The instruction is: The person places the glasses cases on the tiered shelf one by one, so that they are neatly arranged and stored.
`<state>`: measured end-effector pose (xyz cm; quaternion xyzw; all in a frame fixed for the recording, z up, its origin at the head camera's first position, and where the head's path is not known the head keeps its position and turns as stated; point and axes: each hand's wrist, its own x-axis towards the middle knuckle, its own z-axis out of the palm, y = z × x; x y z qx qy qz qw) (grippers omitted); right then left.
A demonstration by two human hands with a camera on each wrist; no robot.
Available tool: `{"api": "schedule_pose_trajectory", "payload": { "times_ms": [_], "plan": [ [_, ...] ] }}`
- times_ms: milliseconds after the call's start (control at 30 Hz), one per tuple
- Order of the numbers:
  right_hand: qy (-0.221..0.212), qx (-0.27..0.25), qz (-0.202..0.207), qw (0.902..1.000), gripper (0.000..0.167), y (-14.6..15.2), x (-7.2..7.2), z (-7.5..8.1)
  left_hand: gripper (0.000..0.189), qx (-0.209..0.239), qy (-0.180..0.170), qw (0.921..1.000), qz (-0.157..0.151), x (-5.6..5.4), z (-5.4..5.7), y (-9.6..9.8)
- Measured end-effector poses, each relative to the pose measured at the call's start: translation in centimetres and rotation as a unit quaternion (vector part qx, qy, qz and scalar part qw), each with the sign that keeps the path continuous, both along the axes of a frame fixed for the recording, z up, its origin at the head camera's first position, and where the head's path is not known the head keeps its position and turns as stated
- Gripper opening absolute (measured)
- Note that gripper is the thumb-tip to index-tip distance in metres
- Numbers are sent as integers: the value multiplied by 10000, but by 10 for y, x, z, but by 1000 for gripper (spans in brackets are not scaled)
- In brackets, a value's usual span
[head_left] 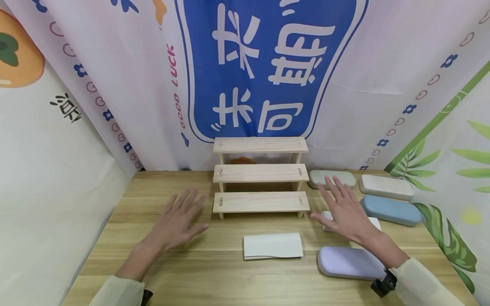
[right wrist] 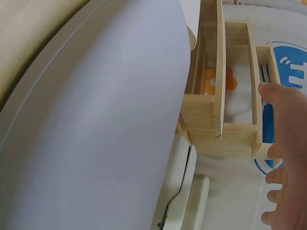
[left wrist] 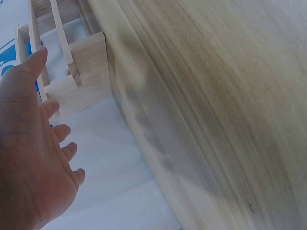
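My left hand (head_left: 174,225) hovers over the table with its fingers spread, left of a three-tier wooden stand (head_left: 260,202). To the right of that stand, my right hand (head_left: 347,214) is spread too, holding nothing. Beneath it lies a white case (head_left: 375,222), partly covered by the hand. A lavender glasses case (head_left: 346,262) sits nearer the front, below the right wrist; it looms large in the right wrist view. In front of the stand lies a flat white folded case (head_left: 273,246). In the left wrist view, the left hand (left wrist: 36,143) shows its fingers apart, touching nothing.
Behind the right hand are a grey-green case (head_left: 332,178), an off-white case (head_left: 386,187) and a blue case (head_left: 391,210) along the wooden table's (head_left: 214,280) right side. A printed curtain (head_left: 149,85) hangs behind the stand, with white cloth at both sides.
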<state>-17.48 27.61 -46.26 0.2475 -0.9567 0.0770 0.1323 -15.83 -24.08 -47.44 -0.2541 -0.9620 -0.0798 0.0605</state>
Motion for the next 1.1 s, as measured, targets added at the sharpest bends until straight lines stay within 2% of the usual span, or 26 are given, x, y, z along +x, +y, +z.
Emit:
{"api": "schedule_pose_trajectory", "payload": {
  "times_ms": [433, 567, 667, 800, 967, 1100],
  "plan": [
    [239, -93, 772, 9967, 90, -19, 0, 0, 85, -88, -200, 9992, -332, -5, -3, 9],
    [315, -135, 1042, 9940, 88, -27, 1, 1, 85, -117, -135, 9987, -473, -8, -4, 11],
    [388, -165, 1322, 9903, 88, -34, 3, 4, 84, -89, 70, 9980, -622, -10, -4, 14],
    [264, -169, 1648, 9858, 85, -45, 7, 5, 82, -15, 243, 9966, -785, -13, -4, 17],
    [8, -142, 1893, 9818, 82, -58, 11, 7, 80, -12, 98, 9959, -900, -14, -3, 20],
    [-35, -189, 2155, 9763, 81, -68, 13, 6, 80, -95, 82, 9950, -994, -16, -3, 22]
  ]
}}
